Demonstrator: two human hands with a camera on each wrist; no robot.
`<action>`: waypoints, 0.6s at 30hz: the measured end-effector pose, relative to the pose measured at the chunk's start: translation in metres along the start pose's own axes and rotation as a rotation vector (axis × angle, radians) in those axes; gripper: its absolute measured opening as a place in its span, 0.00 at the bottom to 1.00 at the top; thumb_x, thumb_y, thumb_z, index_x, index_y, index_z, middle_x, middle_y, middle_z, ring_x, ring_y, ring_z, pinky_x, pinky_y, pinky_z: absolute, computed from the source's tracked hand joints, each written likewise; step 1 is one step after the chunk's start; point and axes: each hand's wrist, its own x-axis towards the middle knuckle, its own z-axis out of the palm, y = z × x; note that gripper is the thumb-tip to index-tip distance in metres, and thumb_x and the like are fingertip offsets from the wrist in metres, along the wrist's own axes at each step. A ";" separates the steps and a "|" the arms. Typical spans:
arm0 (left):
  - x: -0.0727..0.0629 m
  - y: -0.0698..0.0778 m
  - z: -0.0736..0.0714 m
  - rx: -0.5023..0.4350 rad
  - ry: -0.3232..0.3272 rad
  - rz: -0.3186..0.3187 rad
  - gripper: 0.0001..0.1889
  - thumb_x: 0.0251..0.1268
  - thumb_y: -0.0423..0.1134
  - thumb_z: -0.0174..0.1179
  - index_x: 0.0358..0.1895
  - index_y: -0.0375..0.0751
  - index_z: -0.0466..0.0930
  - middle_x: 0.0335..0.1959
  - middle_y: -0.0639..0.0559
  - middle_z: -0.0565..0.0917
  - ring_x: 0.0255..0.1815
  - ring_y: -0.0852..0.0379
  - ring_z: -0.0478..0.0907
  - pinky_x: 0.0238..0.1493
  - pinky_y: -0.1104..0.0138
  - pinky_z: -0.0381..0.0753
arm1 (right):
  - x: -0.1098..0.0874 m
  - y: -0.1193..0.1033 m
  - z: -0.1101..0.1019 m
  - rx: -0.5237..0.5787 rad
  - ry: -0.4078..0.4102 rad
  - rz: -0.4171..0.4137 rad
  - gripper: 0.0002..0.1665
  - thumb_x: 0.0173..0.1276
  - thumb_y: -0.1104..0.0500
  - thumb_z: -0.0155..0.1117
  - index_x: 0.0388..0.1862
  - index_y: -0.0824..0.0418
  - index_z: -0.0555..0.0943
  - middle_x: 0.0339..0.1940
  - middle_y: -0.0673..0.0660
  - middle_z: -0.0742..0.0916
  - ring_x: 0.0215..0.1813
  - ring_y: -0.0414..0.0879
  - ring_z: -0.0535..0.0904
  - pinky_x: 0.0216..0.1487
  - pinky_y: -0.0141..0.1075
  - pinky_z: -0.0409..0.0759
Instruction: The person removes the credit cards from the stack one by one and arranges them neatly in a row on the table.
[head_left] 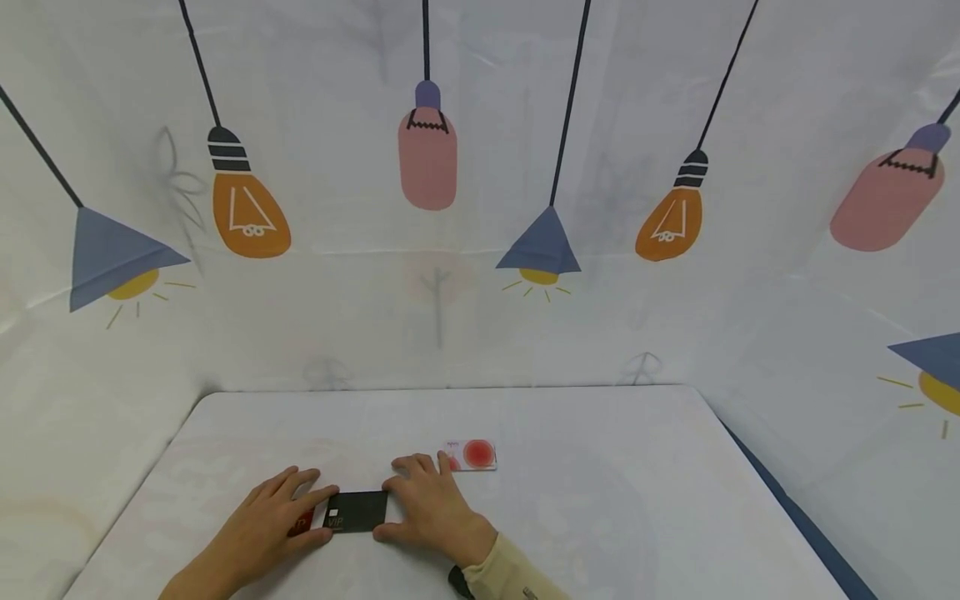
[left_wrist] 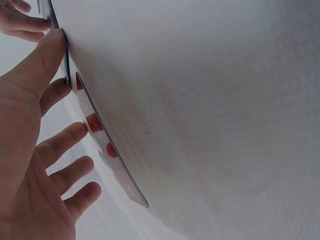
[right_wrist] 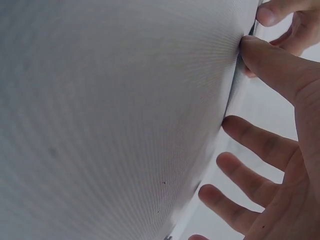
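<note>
A black card with "VIP" and a small pale square on its left end lies flat between the two hands. My left hand holds its left end, index fingertip at the far corner and thumb at the near one. At the right end, my right hand holds it the same way between thumb and index finger. Partly hidden beneath the left hand is a red and white card, which the left wrist view shows edge-on beside the fingers.
A white card with a red disc lies beyond the right hand, close to its outer fingers. The white table meets a pale fabric wall printed with hanging lamps at its far edge.
</note>
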 end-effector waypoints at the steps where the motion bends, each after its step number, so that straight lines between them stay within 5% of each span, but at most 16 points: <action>1: 0.000 0.000 0.000 0.001 -0.002 -0.001 0.34 0.58 0.73 0.60 0.61 0.58 0.83 0.62 0.45 0.78 0.65 0.32 0.72 0.61 0.36 0.72 | 0.000 0.000 0.000 0.000 0.000 0.000 0.32 0.58 0.27 0.70 0.56 0.41 0.84 0.66 0.46 0.78 0.67 0.47 0.70 0.68 0.58 0.68; 18: 0.000 0.003 -0.002 -0.002 -0.005 0.004 0.33 0.58 0.72 0.62 0.61 0.56 0.83 0.62 0.45 0.78 0.64 0.32 0.72 0.60 0.36 0.72 | -0.002 0.001 0.002 0.006 0.023 -0.006 0.31 0.58 0.29 0.71 0.56 0.42 0.84 0.64 0.47 0.79 0.65 0.45 0.71 0.65 0.53 0.69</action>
